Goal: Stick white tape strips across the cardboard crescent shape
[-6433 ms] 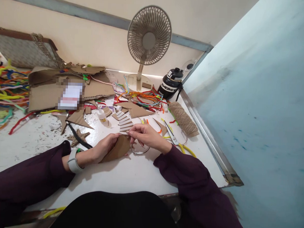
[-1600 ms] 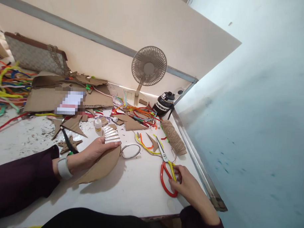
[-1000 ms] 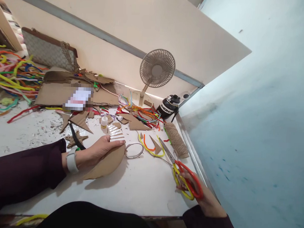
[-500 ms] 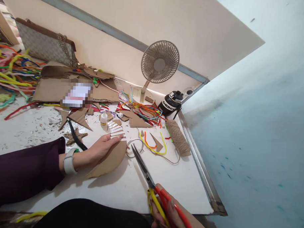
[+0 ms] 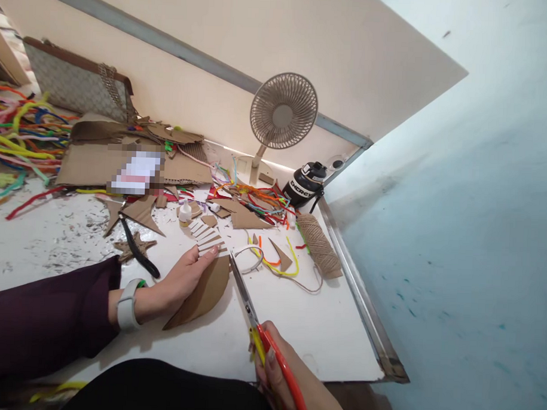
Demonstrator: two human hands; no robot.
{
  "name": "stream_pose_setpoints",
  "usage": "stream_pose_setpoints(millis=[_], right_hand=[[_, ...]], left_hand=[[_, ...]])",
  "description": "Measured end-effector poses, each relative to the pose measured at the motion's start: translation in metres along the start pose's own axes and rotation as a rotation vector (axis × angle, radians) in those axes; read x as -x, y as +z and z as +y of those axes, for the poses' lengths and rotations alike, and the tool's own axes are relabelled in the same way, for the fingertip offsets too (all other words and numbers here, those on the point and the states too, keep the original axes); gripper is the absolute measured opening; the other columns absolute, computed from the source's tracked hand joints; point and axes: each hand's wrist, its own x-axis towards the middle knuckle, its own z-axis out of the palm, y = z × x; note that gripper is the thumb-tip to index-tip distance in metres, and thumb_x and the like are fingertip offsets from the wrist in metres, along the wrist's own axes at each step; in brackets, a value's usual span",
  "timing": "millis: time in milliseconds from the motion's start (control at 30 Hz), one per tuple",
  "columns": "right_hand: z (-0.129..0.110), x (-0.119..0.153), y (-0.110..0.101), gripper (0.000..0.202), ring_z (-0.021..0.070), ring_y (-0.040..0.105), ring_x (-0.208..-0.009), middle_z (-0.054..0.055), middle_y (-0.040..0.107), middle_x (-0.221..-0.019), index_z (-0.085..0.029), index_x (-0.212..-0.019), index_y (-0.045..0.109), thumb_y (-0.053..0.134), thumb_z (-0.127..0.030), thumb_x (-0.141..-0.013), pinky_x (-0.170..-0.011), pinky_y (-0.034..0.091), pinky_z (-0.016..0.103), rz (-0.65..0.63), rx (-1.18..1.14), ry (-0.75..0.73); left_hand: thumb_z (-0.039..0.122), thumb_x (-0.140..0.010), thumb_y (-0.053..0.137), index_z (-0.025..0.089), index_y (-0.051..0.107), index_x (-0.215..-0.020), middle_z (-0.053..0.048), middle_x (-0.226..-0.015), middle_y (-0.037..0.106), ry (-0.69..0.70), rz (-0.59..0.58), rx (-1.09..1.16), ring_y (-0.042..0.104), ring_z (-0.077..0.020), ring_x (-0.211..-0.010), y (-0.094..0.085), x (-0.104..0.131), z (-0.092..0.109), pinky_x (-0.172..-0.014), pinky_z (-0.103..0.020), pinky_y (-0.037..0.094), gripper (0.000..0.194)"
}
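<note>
My left hand (image 5: 181,285) grips a curved cardboard piece (image 5: 203,292), thumb on top. Narrow strips are cut along the piece's upper end, fanning out past my thumb. In my right hand (image 5: 277,360) are scissors (image 5: 245,300) with red and yellow handles. Their blade tips point up and left and lie right at the cardboard's right edge, near the last strip; whether they touch it I cannot tell. The blades look nearly closed. Just beyond the strips stands a small white glue bottle (image 5: 184,212).
A twine roll (image 5: 319,245), a black bottle (image 5: 304,185) and a desk fan (image 5: 283,112) stand toward the right and back. Pipe cleaners (image 5: 29,130) and cardboard scraps (image 5: 250,216) lie about. A cardboard star (image 5: 132,248) is left of my hand. A metal strip (image 5: 360,304) edges the table.
My right hand has brought the scissors up and left to the cardboard's edge, and the blades have drawn closer together. My left hand still holds the cardboard, shifted and tilted slightly.
</note>
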Motion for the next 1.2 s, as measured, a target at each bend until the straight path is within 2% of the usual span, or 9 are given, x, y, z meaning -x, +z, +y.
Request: stream_pose_setpoints(millis=[167, 367, 467, 600, 900, 1100, 1200], right_hand=[[-0.021, -0.004, 0.0, 0.052, 0.0187, 0.049, -0.067, 0.004, 0.053, -0.079, -0.023, -0.092, 0.042, 0.03, -0.073, -0.087, -0.067, 0.046, 0.035, -0.029, 0.13, 0.033], [-0.037, -0.007, 0.004, 0.054, 0.0184, 0.046, -0.071, 0.005, 0.052, -0.082, -0.024, -0.088, 0.038, 0.036, -0.078, -0.082, -0.069, 0.044, 0.033, 0.062, 0.04, 0.085], [-0.037, -0.007, 0.007, 0.055, 0.016, 0.042, -0.067, 0.002, 0.048, -0.081, -0.024, -0.088, 0.037, 0.039, -0.079, -0.08, -0.064, 0.045, 0.03, 0.062, -0.064, 0.139], [-0.037, -0.007, 0.008, 0.056, 0.0132, 0.038, -0.064, 0.0, 0.044, -0.078, -0.023, -0.087, 0.038, 0.04, -0.079, -0.08, -0.06, 0.044, 0.027, 0.033, -0.14, 0.16], [-0.028, -0.011, 0.004, 0.06, 0.0106, 0.04, -0.059, -0.002, 0.044, -0.075, -0.022, -0.088, 0.041, 0.037, -0.081, -0.079, -0.059, 0.048, 0.025, -0.009, -0.163, 0.155], [-0.026, -0.009, 0.003, 0.065, 0.0137, 0.045, -0.067, 0.004, 0.052, -0.084, -0.023, -0.09, 0.046, 0.041, -0.085, -0.073, -0.061, 0.051, 0.024, 0.005, -0.153, 0.145], [-0.024, -0.008, 0.003, 0.066, 0.0147, 0.045, -0.069, 0.005, 0.054, -0.086, -0.022, -0.092, 0.049, 0.038, -0.085, -0.074, -0.061, 0.051, 0.024, 0.015, -0.111, 0.127]], left_hand=[[0.053, -0.077, 0.068, 0.02, 0.059, -0.105, -0.001, -0.081, 0.072, -0.028, -0.003, 0.044, 0.066, -0.0206, -0.074, 0.003, 0.001, -0.002, -0.065, -0.028, 0.05, 0.044], [0.051, -0.077, 0.069, 0.021, 0.057, -0.094, 0.001, -0.076, 0.072, -0.073, 0.023, 0.084, 0.066, -0.0192, -0.07, 0.005, 0.002, 0.001, -0.062, -0.027, 0.05, 0.036], [0.051, -0.077, 0.069, 0.021, 0.058, -0.098, -0.001, -0.078, 0.073, -0.056, 0.012, 0.077, 0.068, -0.0212, -0.074, 0.005, 0.003, 0.002, -0.064, -0.028, 0.051, 0.038], [0.047, -0.078, 0.07, 0.021, 0.061, -0.106, -0.004, -0.094, 0.075, -0.003, 0.016, 0.081, 0.069, -0.0239, -0.091, 0.005, 0.001, 0.001, -0.076, -0.03, 0.053, 0.04], [0.055, -0.076, 0.068, 0.019, 0.064, -0.107, -0.006, -0.101, 0.075, 0.019, 0.034, 0.051, 0.069, -0.0274, -0.096, -0.001, -0.005, -0.006, -0.079, -0.033, 0.052, 0.047], [0.043, -0.076, 0.072, 0.017, 0.064, -0.111, -0.008, -0.115, 0.072, 0.064, 0.017, 0.124, 0.066, -0.0267, -0.106, 0.003, -0.005, -0.002, -0.09, -0.033, 0.05, 0.044], [0.04, -0.076, 0.072, 0.015, 0.066, -0.109, -0.009, -0.115, 0.072, 0.081, -0.009, 0.135, 0.066, -0.0277, -0.106, 0.005, -0.005, 0.001, -0.091, -0.034, 0.05, 0.042]])
